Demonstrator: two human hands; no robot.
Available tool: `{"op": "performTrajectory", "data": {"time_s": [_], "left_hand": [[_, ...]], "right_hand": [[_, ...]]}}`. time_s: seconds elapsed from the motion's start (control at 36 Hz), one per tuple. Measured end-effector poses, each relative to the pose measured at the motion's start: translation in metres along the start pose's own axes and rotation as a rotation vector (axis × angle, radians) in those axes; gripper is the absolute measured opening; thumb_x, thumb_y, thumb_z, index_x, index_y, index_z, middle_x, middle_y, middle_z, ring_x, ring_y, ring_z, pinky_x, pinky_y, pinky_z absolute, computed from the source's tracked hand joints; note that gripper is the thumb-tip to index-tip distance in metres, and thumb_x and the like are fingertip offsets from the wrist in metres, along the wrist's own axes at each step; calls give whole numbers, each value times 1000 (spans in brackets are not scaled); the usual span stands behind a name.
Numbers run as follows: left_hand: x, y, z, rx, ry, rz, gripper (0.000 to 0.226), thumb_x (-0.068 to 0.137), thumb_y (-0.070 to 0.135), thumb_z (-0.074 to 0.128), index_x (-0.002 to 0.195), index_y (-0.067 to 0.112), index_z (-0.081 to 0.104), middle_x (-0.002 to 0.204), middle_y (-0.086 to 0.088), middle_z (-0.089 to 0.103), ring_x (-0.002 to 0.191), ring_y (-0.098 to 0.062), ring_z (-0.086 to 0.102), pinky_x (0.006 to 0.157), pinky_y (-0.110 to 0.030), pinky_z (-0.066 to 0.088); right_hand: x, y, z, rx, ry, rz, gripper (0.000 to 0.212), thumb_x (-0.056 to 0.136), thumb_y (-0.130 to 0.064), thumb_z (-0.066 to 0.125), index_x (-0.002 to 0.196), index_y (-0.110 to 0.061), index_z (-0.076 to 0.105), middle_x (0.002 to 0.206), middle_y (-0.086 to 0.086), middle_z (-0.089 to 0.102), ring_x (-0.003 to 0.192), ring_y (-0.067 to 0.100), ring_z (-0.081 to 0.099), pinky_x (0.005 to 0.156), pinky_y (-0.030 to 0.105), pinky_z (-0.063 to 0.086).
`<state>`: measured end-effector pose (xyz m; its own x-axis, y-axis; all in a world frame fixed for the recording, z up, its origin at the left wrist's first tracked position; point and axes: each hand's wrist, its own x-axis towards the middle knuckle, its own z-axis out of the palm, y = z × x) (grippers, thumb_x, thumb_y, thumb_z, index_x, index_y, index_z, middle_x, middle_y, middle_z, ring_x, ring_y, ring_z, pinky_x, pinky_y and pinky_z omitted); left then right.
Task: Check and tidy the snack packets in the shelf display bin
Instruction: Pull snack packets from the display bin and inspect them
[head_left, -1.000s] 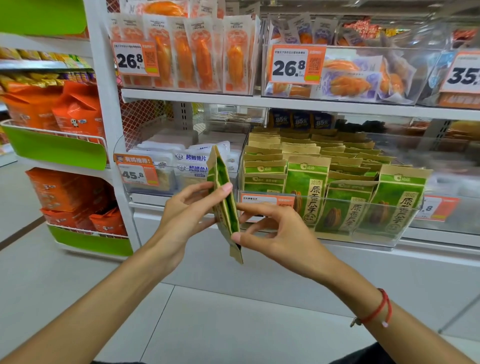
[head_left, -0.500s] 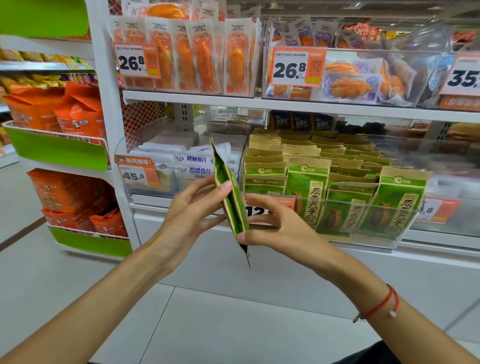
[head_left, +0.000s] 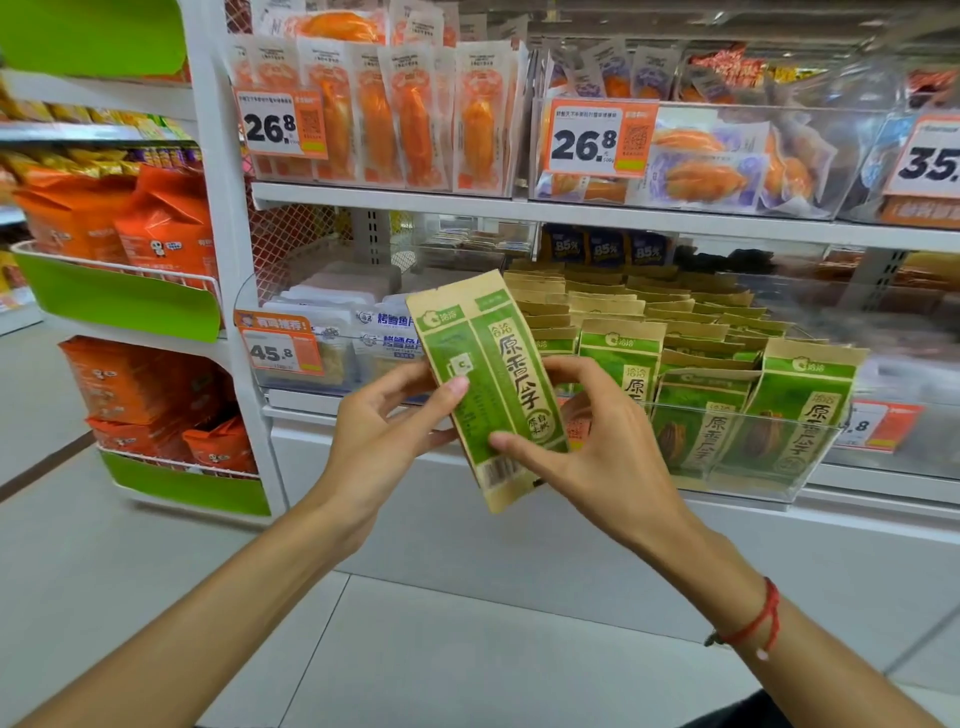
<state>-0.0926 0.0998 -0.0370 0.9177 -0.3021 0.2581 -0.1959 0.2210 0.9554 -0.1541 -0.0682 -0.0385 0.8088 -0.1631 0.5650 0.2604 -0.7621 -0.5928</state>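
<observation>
I hold one green and tan snack packet (head_left: 493, 379) up in front of the shelf, its printed side facing me and its top tilted left. My left hand (head_left: 384, 431) pinches its left edge with the thumb on the front. My right hand (head_left: 587, 447) grips its lower right side, thumb across the face. Behind it stands the clear display bin (head_left: 810, 467) with several rows of the same packets (head_left: 789, 410) standing upright.
To the left is a clear bin (head_left: 270, 322) of white packets with a 45.8 price tag. The shelf above carries orange packets and 26.8 tags. A white rack with green trays (head_left: 119, 301) of orange bags stands at far left. Pale floor lies below.
Both hands have turned the packet from edge-on to face-on, and lifted it slightly toward the camera.
</observation>
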Motion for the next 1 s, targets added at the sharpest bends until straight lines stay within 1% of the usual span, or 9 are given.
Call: {"op": "performTrajectory", "data": {"time_s": [0.08,0.28,0.36,0.5,0.58,0.67,0.75,0.86,1.0], "left_hand": [[3,-1,-6,49,-60,-39,23,89,17,65,111,14,71,106,-1,74,96,-13,71,71,-20,57],[0,-4,-6,95,-204,-126,25,89,17,64,113,13,70,106,3,75,96,-11,72,73,-19,57],[0,-4,-5,104,-209,-130,24,89,17,64,112,13,69,106,5,75,97,-10,71,73,-19,57],[-2,-5,-4,89,-193,-110,22,90,13,64,111,11,70,105,2,75,94,-10,72,71,-18,56],[-2,-4,0,36,-88,-49,19,90,11,64,108,10,70,100,2,76,88,-10,73,68,-16,55],[0,-2,4,-44,47,14,14,90,10,63,103,10,69,85,8,75,84,-9,73,65,-17,55],[-2,-1,9,-80,108,48,14,90,11,64,103,9,69,83,7,74,84,-11,73,65,-18,56],[-5,-3,15,-74,142,44,16,90,13,66,104,8,69,90,0,73,87,-15,73,66,-20,57],[0,3,9,-78,79,-19,29,95,39,49,104,20,70,95,4,76,89,-8,72,68,-21,58]], "right_hand": [[3,1,-4,87,97,9,33,81,-33,71,112,-31,59,90,-16,63,73,5,61,65,28,54],[8,3,-10,246,156,105,18,86,-22,70,98,-35,68,76,-5,67,64,16,65,63,41,58],[7,5,-11,257,172,96,20,86,-15,71,91,-35,68,75,-4,68,61,15,66,62,40,58],[6,6,-11,250,167,104,15,85,-17,72,97,-28,71,77,-7,68,67,15,67,65,39,59],[5,6,-9,178,107,82,27,83,-25,73,108,-31,67,87,-12,65,75,7,63,68,33,57],[-1,1,0,78,-11,88,66,75,-40,76,134,-30,47,109,-18,54,92,0,56,77,23,53],[-8,-6,10,5,-35,49,86,70,-51,79,138,-29,33,120,-20,45,104,-3,50,83,17,48],[-10,-7,13,-53,8,30,85,66,-56,79,132,-30,34,119,-21,43,110,4,51,87,28,52],[-4,-13,5,119,-76,138,72,69,-48,80,121,-38,32,111,-30,46,107,-7,51,85,12,42]]}}
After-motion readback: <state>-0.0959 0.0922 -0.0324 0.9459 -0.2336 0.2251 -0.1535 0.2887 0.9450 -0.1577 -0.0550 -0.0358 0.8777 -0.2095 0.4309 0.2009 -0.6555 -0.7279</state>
